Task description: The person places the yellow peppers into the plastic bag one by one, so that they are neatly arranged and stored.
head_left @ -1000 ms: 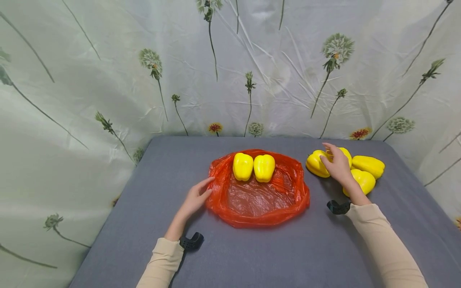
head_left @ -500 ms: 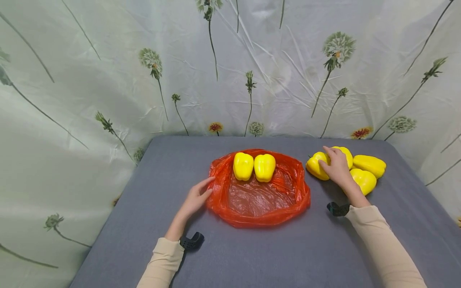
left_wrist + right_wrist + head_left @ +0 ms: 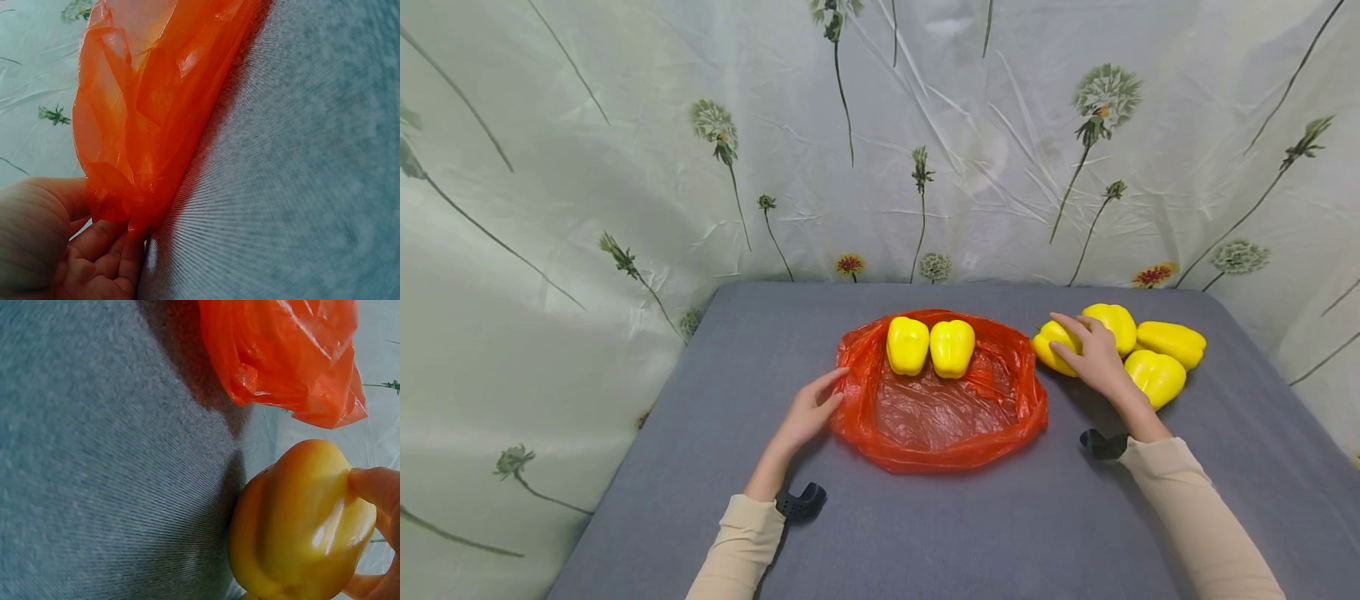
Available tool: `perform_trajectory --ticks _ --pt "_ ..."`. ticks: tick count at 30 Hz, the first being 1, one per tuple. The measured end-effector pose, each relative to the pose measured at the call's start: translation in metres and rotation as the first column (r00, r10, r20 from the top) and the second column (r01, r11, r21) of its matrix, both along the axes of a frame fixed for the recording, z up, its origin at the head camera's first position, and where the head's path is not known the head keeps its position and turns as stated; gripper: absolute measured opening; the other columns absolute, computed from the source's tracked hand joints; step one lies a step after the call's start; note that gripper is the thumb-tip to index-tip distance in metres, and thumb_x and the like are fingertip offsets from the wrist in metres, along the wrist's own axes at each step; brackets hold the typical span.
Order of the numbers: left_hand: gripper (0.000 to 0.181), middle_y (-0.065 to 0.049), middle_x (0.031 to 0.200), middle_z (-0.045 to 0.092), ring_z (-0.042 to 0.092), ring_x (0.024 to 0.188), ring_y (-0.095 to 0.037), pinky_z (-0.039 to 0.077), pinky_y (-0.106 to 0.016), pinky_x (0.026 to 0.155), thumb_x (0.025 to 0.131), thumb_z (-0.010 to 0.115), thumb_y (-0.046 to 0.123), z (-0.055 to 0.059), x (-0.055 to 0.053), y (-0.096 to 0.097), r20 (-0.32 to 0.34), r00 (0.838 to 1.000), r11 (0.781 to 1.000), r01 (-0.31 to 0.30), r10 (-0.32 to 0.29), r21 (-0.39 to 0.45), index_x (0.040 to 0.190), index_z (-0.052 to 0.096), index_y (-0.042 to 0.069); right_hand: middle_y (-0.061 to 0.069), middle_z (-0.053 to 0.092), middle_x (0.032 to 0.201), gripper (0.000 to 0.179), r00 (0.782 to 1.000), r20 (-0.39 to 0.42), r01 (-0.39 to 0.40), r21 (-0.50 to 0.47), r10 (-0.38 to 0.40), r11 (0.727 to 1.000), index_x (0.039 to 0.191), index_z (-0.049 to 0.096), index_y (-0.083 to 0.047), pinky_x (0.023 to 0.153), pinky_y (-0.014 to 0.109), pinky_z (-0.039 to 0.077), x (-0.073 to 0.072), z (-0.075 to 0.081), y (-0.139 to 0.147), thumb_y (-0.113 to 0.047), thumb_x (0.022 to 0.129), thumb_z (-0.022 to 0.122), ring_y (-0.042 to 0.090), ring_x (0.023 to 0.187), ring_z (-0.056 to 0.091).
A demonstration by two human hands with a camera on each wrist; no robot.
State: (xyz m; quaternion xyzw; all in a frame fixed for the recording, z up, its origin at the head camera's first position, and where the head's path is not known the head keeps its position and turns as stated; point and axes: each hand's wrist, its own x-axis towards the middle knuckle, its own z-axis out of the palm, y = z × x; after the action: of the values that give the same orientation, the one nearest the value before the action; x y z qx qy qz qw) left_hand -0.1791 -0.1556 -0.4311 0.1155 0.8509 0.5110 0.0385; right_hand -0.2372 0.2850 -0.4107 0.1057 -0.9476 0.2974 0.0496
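Observation:
At the left rim of an open red plastic bag, my left hand pinches the film between thumb and fingers; its crumpled edge shows in the left wrist view. Two yellow bell peppers stand side by side at the back of the bag. To the bag's right, my right hand grips another yellow bell pepper, with the thumb on its near side. The right wrist view shows this bell pepper close up, low over the cloth; whether it touches the cloth I cannot tell.
Right of my right hand lie three more yellow bell peppers in a loose group. Grey cloth covers the table. A curtain printed with dandelions hangs behind it. Each wrist wears a black band.
My right hand has closed around the leftmost loose bell pepper and moved it slightly left, away from the others. My left hand stays at the bag's rim.

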Motion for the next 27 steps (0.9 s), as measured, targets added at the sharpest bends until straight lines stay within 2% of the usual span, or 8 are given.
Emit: perform_trajectory --ticks 3,10,14,17,19,21,24,27 --pt "0.044 -0.026 0.141 0.043 0.039 0.133 -0.042 0.030 -0.055 0.111 0.093 0.050 0.003 -0.004 -0.001 0.000 -0.028 1.000 1.000 -0.001 0.001 -0.001 0.135 0.044 -0.005 0.038 0.031 0.140 0.055 1.000 0.018 -0.007 0.022 0.006 1.000 0.142 0.036 -0.005 0.100 0.072 0.026 0.003 0.002 0.000 -0.026 0.094 0.053 0.055 0.128 0.028" --pt "0.043 -0.020 0.142 0.045 0.040 0.134 -0.037 0.031 -0.053 0.112 0.093 0.053 0.008 -0.034 -0.014 -0.006 -0.044 0.999 1.000 -0.022 0.023 0.009 0.136 0.047 0.004 0.031 0.042 0.139 0.060 0.997 0.034 -0.069 0.059 0.067 0.996 0.142 0.034 -0.002 0.100 0.066 0.033 0.011 0.009 0.003 -0.019 0.090 0.060 0.048 0.122 0.041" --pt "0.043 -0.019 0.143 0.046 0.039 0.135 -0.037 0.030 -0.053 0.113 0.093 0.053 0.010 -0.037 -0.016 -0.008 -0.047 0.999 1.000 -0.014 0.015 0.027 0.136 0.048 0.005 0.032 0.045 0.135 0.061 0.998 0.026 -0.050 0.059 0.048 0.997 0.141 0.036 -0.003 0.096 0.065 0.037 0.014 0.009 0.004 -0.024 0.090 0.061 0.046 0.115 0.047" --pt "0.043 -0.020 0.142 0.046 0.039 0.135 -0.037 0.029 -0.054 0.113 0.093 0.054 0.010 -0.038 -0.016 -0.008 -0.040 0.999 0.999 -0.009 0.011 0.043 0.136 0.048 0.005 0.030 0.055 0.122 0.061 1.000 0.003 -0.021 0.058 0.021 0.998 0.141 0.037 -0.004 0.077 0.048 0.049 0.016 0.007 0.005 -0.025 0.089 0.062 0.036 0.083 0.056" --pt "0.043 -0.020 0.143 0.045 0.039 0.135 -0.037 0.029 -0.053 0.113 0.093 0.054 0.009 -0.038 -0.016 -0.009 -0.038 0.999 0.999 -0.010 0.011 0.041 0.136 0.048 0.005 0.028 0.058 0.114 0.060 1.000 -0.020 -0.005 0.055 0.006 0.998 0.140 0.039 -0.005 0.063 0.033 0.045 0.017 0.005 0.005 -0.026 0.089 0.063 0.026 0.065 0.050" --pt "0.043 -0.019 0.143 0.045 0.039 0.135 -0.036 0.030 -0.052 0.113 0.093 0.053 0.010 -0.037 -0.016 -0.008 -0.037 0.999 0.999 -0.013 0.014 0.033 0.136 0.048 0.006 0.028 0.059 0.112 0.061 0.999 -0.032 0.013 0.036 -0.011 0.999 0.141 0.039 -0.007 0.059 0.027 0.038 0.018 0.004 0.004 -0.028 0.089 0.063 0.021 0.061 0.046" --pt "0.044 -0.018 0.143 0.046 0.039 0.136 -0.035 0.030 -0.051 0.113 0.093 0.054 0.010 -0.035 -0.016 -0.008 -0.037 0.999 1.000 -0.016 0.017 0.027 0.136 0.048 0.007 0.031 0.054 0.125 0.062 0.998 -0.054 0.038 -0.015 -0.039 0.999 0.141 0.039 -0.008 0.068 0.039 0.051 0.020 0.003 0.002 -0.029 0.089 0.063 0.033 0.076 0.057" --pt "0.044 -0.018 0.143 0.046 0.039 0.135 -0.036 0.030 -0.052 0.113 0.093 0.054 0.010 -0.035 -0.016 -0.007 -0.036 0.999 0.999 -0.013 0.014 0.031 0.136 0.048 0.007 0.032 0.048 0.132 0.062 0.994 -0.077 0.066 -0.078 -0.072 0.995 0.142 0.039 -0.010 0.081 0.058 0.051 0.023 0.004 0.000 -0.029 0.088 0.063 0.046 0.097 0.059"
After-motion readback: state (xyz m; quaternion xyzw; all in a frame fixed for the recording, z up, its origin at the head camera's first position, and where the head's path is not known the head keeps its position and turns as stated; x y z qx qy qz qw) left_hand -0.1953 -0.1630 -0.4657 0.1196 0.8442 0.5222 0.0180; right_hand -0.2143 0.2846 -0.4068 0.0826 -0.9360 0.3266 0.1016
